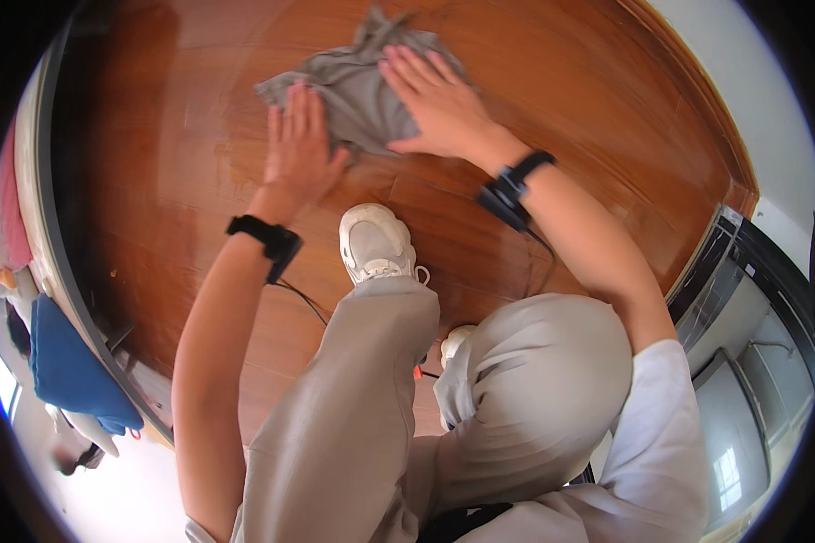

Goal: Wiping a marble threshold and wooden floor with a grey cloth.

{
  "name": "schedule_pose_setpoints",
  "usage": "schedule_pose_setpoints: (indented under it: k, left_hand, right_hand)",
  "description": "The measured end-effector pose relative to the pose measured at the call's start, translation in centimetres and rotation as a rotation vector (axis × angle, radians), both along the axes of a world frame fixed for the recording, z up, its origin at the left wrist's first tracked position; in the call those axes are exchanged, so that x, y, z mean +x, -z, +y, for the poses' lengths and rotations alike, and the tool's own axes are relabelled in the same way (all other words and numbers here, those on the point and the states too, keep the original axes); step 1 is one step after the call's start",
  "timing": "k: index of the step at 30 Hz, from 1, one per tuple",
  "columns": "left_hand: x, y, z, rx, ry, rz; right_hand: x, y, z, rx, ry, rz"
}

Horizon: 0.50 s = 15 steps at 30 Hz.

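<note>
A crumpled grey-brown cloth (363,102) lies on the reddish-brown wood floor (570,81) at the top middle. My left hand (302,139) is flat, palm down, with its fingertips at the cloth's left edge and its palm over the floor. Further right, my right hand (438,105) presses down on the cloth's right part, fingers spread. Neither hand is closed round the cloth. Each wrist bears a black strap with a small device and a thin cable.
My beige shoe (377,244) stands below the cloth, between my forearms. A raised frame edge with a blue cloth (75,366) over it runs along the left. A black-framed glass cabinet (740,380) stands at the lower right. Brown skirting (710,102) meets the white wall.
</note>
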<state>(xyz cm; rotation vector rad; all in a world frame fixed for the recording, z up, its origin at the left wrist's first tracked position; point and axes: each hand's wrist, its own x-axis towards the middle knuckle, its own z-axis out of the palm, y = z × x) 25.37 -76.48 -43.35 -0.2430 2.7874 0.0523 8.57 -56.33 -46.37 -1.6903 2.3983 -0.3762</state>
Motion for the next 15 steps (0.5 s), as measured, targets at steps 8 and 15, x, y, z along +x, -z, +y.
schedule_pose_setpoints:
  k: [8,15]
  left_hand:
    - [-4.3,-1.4,13.2,0.146,0.366,-0.039]
    - [-5.6,0.6,9.2,0.262,0.551,-0.026]
  right_hand:
    - [8.4,-1.5,19.1,0.046,0.541,-0.174]
    - [8.5,-0.7,18.7,-0.046,0.617,-0.171]
